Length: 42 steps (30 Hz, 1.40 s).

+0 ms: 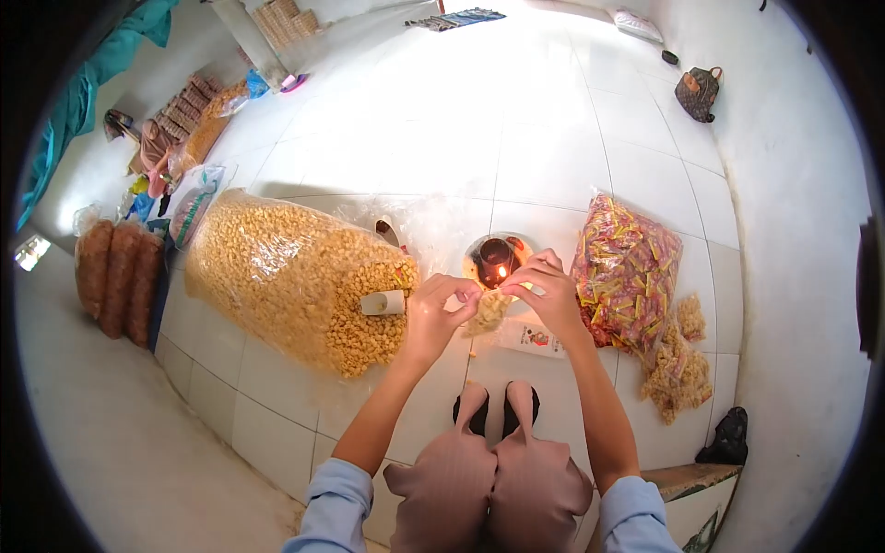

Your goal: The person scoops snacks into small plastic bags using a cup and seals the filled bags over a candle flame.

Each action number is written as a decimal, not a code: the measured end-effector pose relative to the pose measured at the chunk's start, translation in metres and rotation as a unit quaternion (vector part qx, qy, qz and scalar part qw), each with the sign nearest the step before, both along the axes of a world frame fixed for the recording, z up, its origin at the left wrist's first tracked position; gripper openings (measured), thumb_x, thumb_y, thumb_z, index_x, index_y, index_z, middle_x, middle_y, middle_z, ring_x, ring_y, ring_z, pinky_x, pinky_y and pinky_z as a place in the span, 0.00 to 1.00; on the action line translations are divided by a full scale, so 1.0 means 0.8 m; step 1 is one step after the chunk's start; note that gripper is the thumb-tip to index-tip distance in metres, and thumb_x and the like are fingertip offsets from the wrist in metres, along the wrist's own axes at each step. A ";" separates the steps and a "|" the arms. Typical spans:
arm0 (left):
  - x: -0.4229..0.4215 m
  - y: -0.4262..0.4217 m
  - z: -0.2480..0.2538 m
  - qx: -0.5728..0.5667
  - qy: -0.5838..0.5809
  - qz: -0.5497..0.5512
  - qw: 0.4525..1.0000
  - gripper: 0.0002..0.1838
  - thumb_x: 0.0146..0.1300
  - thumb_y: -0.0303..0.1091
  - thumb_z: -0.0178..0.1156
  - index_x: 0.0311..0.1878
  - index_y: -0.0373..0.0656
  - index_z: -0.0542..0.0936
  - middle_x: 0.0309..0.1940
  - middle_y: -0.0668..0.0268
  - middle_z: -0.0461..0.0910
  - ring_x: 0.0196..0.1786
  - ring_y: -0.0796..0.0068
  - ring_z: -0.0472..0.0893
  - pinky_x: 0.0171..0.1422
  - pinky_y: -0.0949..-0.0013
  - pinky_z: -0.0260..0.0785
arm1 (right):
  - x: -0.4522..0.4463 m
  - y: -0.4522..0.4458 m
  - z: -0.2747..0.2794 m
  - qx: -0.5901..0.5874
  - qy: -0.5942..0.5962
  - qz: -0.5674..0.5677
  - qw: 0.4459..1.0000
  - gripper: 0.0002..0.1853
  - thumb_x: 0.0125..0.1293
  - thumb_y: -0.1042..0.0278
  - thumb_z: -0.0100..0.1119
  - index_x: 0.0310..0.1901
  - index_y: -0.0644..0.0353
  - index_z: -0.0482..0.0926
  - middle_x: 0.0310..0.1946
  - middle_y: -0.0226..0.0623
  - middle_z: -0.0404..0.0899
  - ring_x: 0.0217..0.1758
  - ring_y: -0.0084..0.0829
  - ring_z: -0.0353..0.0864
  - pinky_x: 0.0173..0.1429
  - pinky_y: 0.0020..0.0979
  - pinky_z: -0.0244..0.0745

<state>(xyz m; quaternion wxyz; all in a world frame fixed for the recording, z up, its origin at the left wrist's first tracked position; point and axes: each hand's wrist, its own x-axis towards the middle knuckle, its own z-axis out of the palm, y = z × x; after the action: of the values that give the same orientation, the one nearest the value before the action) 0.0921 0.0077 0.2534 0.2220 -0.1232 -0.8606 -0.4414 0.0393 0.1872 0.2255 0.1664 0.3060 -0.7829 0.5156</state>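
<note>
Locate the small clear bag [487, 316] directly between your two hands, held above the tiled floor [544, 166] in front of your feet. Your left hand [438, 318] pinches the left end of its top edge, thumb and finger pressed together on the film. Your right hand [550, 293] pinches the right end in the same way, with the fingertips together.

Note the controlling relation: the top edge of the bag runs side to side between both sets of fingers, and the flame [503, 272] lies just beyond that edge, on the side away from your body. The yellowish contents hang on the near side, below the edge and toward your left hand. The flame stands slightly right of the bag's middle, so your right fingertips are the nearer pair. Whether the film touches the flame cannot be told from this angle.

Observe the surroundings. The dark burner [493, 251] is behind the flame. The large sack of yellow pieces [267, 267], with a scoop [383, 302] at its mouth, lies beyond your left hand. The bag of red-and-yellow packets [631, 267] stands to the right of your right hand.
</note>
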 end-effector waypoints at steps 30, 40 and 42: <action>-0.077 0.048 -0.268 0.541 -0.390 0.089 0.740 0.15 0.57 0.37 0.59 0.46 0.41 0.75 0.37 0.71 0.77 0.40 0.86 0.74 0.45 0.81 0.65 | -0.028 -0.019 -0.231 -0.266 -0.454 -0.172 0.833 0.06 0.58 0.73 0.56 0.34 0.68 0.76 0.30 0.31 0.77 0.34 0.17 0.74 0.40 0.17 0.69; -0.068 0.063 -0.306 0.518 -0.373 0.143 0.756 0.10 0.57 0.38 0.59 0.37 0.41 0.77 0.30 0.74 0.75 0.34 0.88 0.72 0.41 0.82 0.64 | -0.041 -0.013 -0.271 -0.211 -0.464 -0.189 0.839 0.07 0.57 0.70 0.56 0.33 0.66 0.77 0.26 0.28 0.77 0.28 0.14 0.72 0.34 0.16 0.66; -0.073 0.061 -0.316 0.494 -0.374 0.163 0.768 0.10 0.57 0.36 0.59 0.36 0.40 0.77 0.28 0.74 0.75 0.32 0.88 0.71 0.40 0.82 0.64 | -0.049 -0.015 -0.285 -0.198 -0.472 -0.198 0.836 0.07 0.56 0.69 0.56 0.31 0.65 0.77 0.24 0.28 0.77 0.26 0.13 0.70 0.31 0.17 0.65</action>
<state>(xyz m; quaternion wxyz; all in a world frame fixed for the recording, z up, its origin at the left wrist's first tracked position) 0.0335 0.0565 0.0008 -0.0187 0.3204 -0.5457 -0.7740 0.0005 0.1749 -0.0026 -0.0679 -0.1761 -0.6916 0.6972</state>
